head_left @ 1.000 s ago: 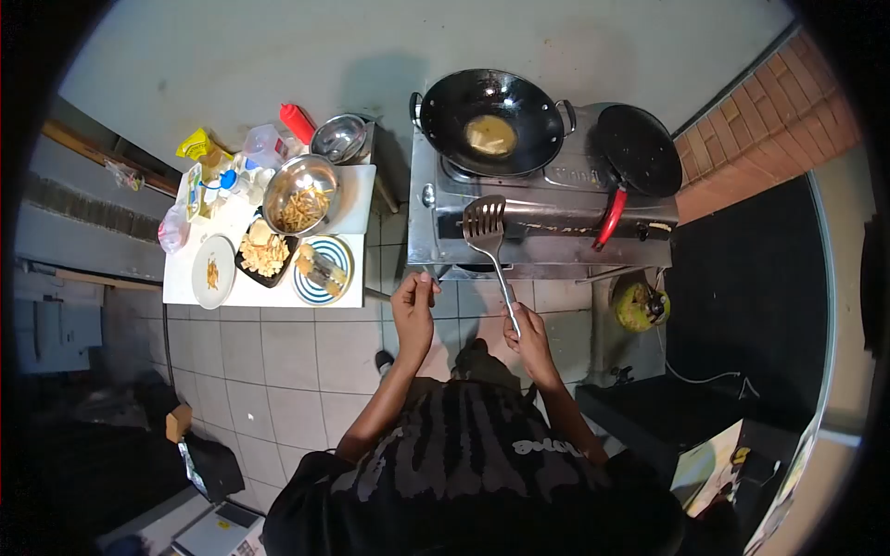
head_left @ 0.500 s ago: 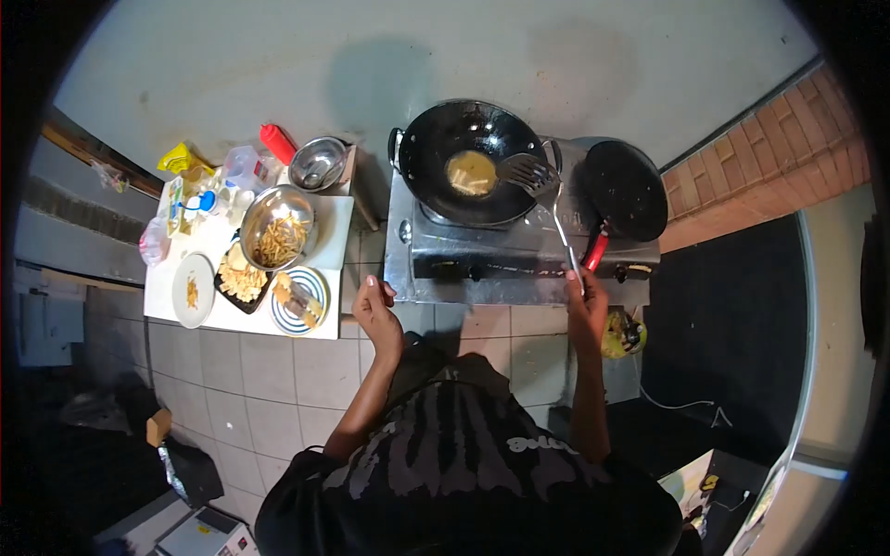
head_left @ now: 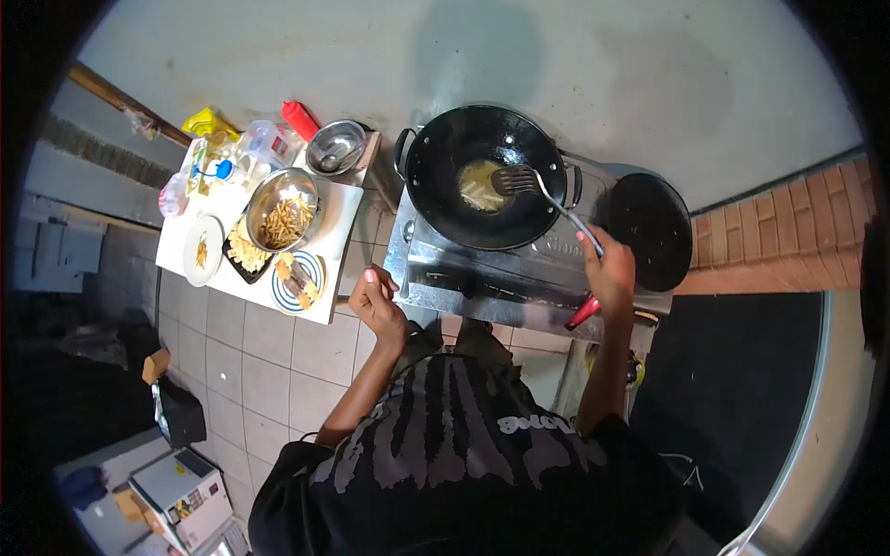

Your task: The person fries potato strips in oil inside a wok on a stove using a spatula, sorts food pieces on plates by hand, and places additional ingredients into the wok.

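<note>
Metal spatula [head_left: 530,179] inside black wok [head_left: 436,185]

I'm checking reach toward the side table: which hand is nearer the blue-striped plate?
Left. The left hand is just off the white table's edge, apart from the blue-striped plate; the right hand is farther, over the stove, holding the slotted turner.

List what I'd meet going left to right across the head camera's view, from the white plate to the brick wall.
White plate → steel bowl of brownish strips → left hand → black wok → right hand → brick wall.
</note>
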`<state>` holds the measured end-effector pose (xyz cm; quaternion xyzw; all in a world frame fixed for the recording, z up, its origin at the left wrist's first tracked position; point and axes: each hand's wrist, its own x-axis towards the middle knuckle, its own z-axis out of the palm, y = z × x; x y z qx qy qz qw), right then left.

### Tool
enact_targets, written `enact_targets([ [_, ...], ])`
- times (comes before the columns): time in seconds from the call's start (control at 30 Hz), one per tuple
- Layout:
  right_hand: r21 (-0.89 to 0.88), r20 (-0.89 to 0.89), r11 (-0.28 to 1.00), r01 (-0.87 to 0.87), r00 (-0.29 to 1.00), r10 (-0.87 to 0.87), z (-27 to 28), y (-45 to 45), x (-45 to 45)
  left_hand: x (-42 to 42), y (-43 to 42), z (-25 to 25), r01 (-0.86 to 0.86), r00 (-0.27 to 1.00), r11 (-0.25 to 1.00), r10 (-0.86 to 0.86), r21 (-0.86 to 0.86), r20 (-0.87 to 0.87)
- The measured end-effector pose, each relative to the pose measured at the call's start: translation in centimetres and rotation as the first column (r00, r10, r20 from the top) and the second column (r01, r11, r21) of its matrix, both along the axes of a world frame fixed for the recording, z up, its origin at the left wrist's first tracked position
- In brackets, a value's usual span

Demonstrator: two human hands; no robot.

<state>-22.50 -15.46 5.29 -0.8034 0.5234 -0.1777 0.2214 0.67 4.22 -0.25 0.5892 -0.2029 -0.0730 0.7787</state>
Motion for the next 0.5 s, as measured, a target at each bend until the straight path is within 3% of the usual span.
enact_targets([
  [0.17,-0.072,-0.104,0.991,-0.110,0.989,0.102,2.9,-5.0,1.8,-2.3,-0.6,-0.5,-0.065,0.994,0.997,0.068,-0.037,0.090],
  [0.27,-0.353,-0.133,0.892,-0.282,0.959,0.250,2.9,-8.3,2.6,-2.8,-0.3,-0.7,-0.121,0.989,0.992,0.123,-0.028,0.078],
  [0.37,-0.353,-0.256,0.855,-0.380,0.918,0.302,3.7,-10.4,3.8,-3.8,-0.4,-0.7,-0.224,0.974,0.974,0.223,0.020,0.042],
  [0.5,-0.392,-0.292,0.774,-0.498,0.865,0.408,2.5,-13.0,5.4,-4.6,0.2,-1.8,-0.355,0.934,0.935,0.354,-0.006,-0.050],
])
